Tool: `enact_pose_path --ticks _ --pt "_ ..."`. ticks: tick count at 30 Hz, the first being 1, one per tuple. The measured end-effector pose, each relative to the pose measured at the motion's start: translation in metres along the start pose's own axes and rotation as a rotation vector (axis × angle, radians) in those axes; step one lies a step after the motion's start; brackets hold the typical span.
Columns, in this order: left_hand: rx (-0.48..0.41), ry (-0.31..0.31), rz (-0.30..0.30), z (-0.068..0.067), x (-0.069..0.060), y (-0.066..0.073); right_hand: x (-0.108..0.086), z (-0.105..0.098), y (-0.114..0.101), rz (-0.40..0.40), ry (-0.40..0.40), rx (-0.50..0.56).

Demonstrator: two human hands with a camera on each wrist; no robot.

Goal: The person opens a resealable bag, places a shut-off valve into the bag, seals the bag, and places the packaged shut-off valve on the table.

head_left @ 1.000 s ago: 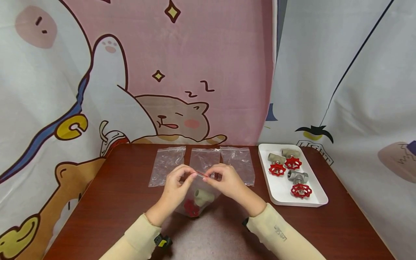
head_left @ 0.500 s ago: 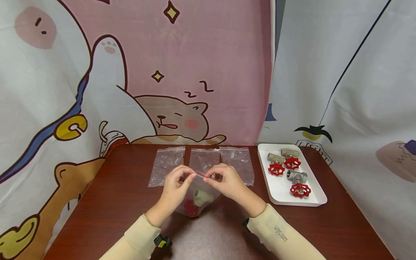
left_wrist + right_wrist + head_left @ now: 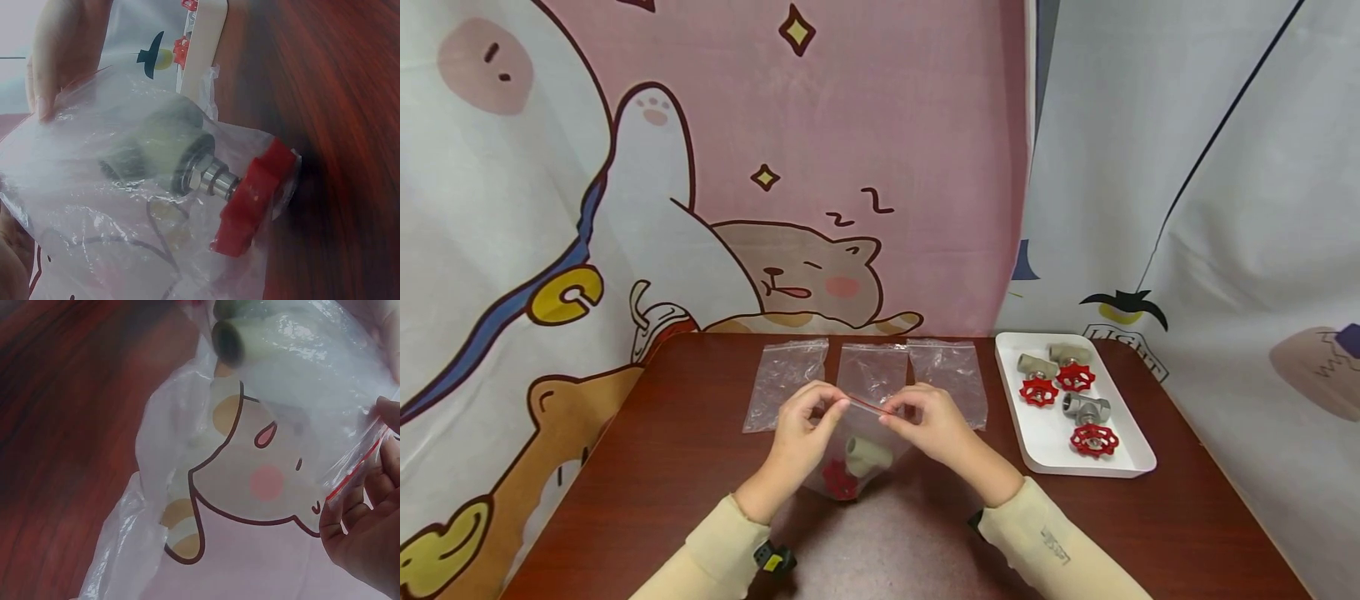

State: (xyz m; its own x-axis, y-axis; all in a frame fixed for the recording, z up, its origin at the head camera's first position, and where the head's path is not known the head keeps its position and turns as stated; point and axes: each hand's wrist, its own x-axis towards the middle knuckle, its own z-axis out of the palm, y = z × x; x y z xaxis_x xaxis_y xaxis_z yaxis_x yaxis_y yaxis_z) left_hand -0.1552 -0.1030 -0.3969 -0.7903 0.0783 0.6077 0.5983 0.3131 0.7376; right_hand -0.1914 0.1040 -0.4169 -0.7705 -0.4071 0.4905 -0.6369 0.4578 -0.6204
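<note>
A clear zip bag (image 3: 831, 450) with a red seal line hangs between both hands above the table. Inside it lies a valve with a beige tee-shaped body (image 3: 868, 456) and a red handwheel (image 3: 840, 480); its metal stem (image 3: 215, 178) shows through the plastic in the left wrist view. My left hand (image 3: 805, 425) pinches the seal edge at its left end between thumb and fingers. Farther right along the same edge, my right hand (image 3: 928, 417) pinches the seal, with a stretch of red strip bare between the hands.
Three flat clear bags, left (image 3: 786, 383), middle (image 3: 872, 367) and right (image 3: 951, 379), lie along the table's back. At the right, a white tray (image 3: 1030, 450) holds two beige valves (image 3: 1037, 379) (image 3: 1075, 364) and a metal valve (image 3: 1088, 425). A printed curtain hangs behind.
My right hand has shifted slightly right along the seal, so more red strip shows between the hands. The left hand and the bagged valve have stayed almost in place.
</note>
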Motion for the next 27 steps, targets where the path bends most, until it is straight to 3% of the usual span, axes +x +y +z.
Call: enact_pose_path --ticks 27 --pt "-0.015 0.013 -0.001 -0.002 0.0 -0.003 -0.021 -0.006 0.018 0.014 0.027 0.021"
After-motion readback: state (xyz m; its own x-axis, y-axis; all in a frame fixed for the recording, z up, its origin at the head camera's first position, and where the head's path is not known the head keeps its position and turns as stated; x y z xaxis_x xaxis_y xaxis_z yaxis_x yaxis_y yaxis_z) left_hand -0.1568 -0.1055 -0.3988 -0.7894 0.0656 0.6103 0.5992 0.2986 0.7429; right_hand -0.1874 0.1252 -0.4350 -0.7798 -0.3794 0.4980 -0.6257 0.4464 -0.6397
